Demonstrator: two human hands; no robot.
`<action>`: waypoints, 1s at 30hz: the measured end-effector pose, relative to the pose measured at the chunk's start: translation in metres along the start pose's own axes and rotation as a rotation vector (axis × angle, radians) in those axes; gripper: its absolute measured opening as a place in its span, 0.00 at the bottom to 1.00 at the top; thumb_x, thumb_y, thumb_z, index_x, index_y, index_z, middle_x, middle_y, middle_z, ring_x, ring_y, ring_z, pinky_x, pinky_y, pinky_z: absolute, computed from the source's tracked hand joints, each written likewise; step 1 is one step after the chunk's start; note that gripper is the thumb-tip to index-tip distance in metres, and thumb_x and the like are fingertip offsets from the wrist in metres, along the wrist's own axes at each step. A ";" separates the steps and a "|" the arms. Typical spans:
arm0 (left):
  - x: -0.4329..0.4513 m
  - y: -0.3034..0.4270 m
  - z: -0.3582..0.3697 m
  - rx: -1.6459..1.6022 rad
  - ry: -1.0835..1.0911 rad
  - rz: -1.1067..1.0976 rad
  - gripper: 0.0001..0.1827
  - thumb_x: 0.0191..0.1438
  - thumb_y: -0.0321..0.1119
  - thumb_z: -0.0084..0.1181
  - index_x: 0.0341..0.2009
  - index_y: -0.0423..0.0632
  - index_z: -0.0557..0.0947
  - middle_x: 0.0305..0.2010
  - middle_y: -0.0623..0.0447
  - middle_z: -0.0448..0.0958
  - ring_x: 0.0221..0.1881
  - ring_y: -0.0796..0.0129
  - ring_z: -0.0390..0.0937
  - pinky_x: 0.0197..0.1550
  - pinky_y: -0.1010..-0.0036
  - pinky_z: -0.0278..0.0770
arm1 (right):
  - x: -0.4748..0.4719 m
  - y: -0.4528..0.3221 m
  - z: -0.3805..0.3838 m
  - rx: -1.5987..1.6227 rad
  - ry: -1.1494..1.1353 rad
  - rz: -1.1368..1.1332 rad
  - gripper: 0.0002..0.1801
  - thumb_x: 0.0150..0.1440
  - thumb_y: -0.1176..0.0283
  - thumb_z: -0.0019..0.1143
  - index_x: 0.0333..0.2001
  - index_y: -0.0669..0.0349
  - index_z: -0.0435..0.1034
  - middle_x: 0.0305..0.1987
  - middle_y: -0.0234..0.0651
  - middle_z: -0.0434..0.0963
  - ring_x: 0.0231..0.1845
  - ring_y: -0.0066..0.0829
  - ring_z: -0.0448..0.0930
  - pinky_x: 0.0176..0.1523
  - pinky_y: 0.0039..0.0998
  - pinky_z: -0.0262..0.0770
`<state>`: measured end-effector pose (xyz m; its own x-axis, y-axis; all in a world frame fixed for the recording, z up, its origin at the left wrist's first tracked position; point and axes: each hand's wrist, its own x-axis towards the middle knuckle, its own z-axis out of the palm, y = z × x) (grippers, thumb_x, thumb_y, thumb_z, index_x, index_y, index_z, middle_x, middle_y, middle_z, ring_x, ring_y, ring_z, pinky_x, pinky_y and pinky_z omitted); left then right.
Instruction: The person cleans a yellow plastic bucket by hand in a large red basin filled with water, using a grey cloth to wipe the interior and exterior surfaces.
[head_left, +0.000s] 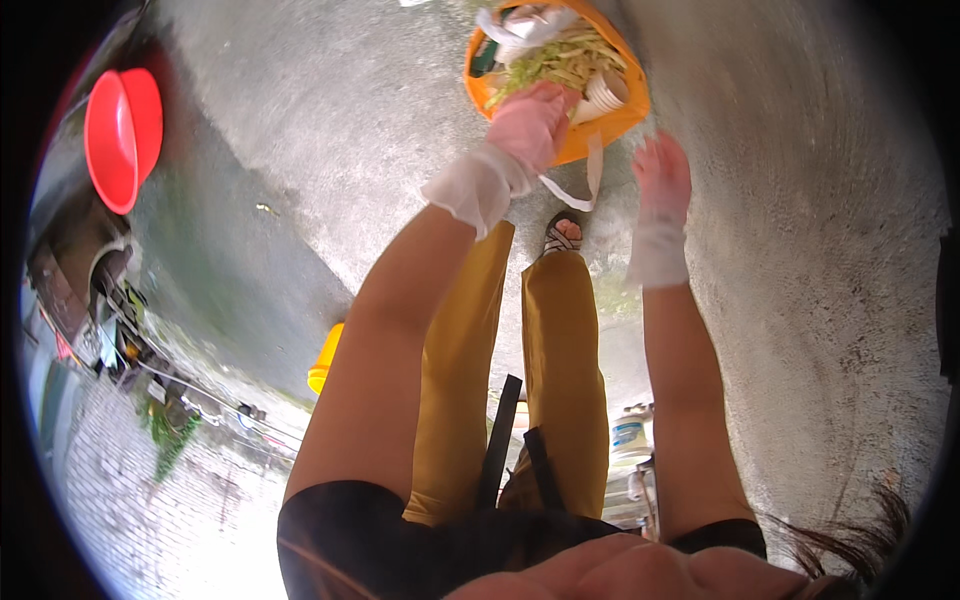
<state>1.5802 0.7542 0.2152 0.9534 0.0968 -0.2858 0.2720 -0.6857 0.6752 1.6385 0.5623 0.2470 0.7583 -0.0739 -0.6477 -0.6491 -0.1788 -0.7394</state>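
Observation:
An orange bag (583, 142) with white straps stands on the concrete floor ahead of my feet. Inside it lie pale green plant scraps (574, 64), stacked white cups (606, 91), crumpled white plastic (529, 28) and a dark green item. My left hand (534, 124), in a pink glove with a translucent cuff, is at the bag's near rim, over the scraps; its fingertips are partly hidden. Gloved the same way, my right hand (663, 169) hovers just right of the bag with its fingers apart, holding nothing.
A red plastic basin (112, 142) is at the far left. A yellow container (325, 358) shows beside my left arm. Behind my legs is a white tub (628, 439) with a blue label. Cords and plants lie along the lower left, and one sandalled foot (564, 231) is near the bag.

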 end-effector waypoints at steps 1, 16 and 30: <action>-0.011 0.007 -0.009 -0.095 0.094 0.032 0.23 0.53 0.26 0.50 0.56 0.51 0.74 0.56 0.44 0.74 0.57 0.50 0.71 0.60 0.66 0.69 | -0.016 0.007 -0.014 0.049 0.012 0.038 0.23 0.60 0.67 0.54 0.57 0.64 0.65 0.50 0.37 0.74 0.49 0.27 0.74 0.53 0.28 0.73; -0.578 -0.030 0.064 -0.253 0.589 -1.469 0.14 0.48 0.38 0.55 0.39 0.49 0.84 0.34 0.45 0.83 0.39 0.58 0.81 0.45 0.69 0.78 | -0.144 0.013 -0.131 -0.664 -0.372 0.156 0.21 0.59 0.67 0.54 0.56 0.60 0.65 0.50 0.35 0.76 0.46 0.28 0.77 0.49 0.28 0.74; -0.739 0.295 0.145 -0.610 0.799 -2.347 0.20 0.48 0.50 0.63 0.34 0.45 0.81 0.32 0.44 0.81 0.35 0.48 0.78 0.41 0.61 0.76 | -0.151 -0.156 -0.198 -1.442 -0.558 0.211 0.26 0.60 0.47 0.46 0.25 0.60 0.71 0.17 0.31 0.73 0.13 0.28 0.70 0.17 0.28 0.64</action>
<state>0.9375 0.3755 0.5271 -0.8992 0.2083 -0.3847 0.2644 0.9593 -0.0987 1.6368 0.4067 0.4964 0.3346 0.0833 -0.9387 0.1158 -0.9922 -0.0468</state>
